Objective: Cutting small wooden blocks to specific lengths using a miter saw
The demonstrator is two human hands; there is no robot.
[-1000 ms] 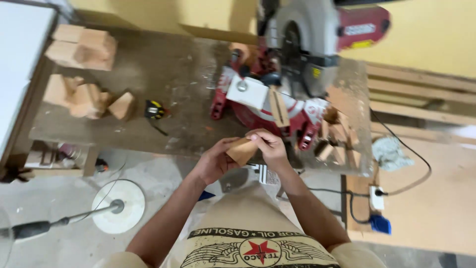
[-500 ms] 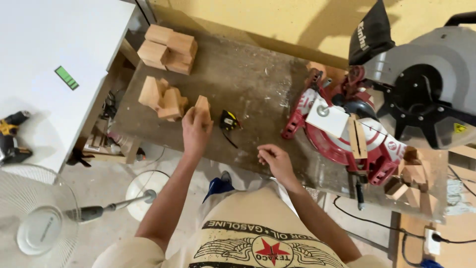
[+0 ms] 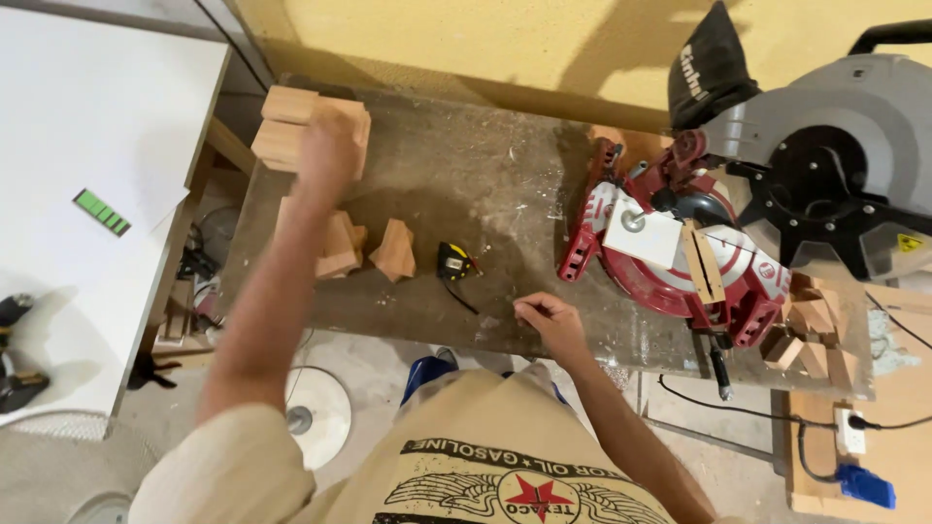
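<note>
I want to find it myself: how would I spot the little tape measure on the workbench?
Start at the big red mitre saw on the dusty workbench. Look left, just past the person's resting right hand. The tape measure lies beside a cut wood block; it alone is black and yellow, with a dark strap trailing.

**Labels in view**

A small green rectangular label (image 3: 101, 212) lies tilted on the white board (image 3: 87, 116) left of the worktop (image 3: 485, 194). A yellow warning sticker (image 3: 910, 243) sits on the saw's (image 3: 777, 194) grey guard, at the worktop's right end.
</note>
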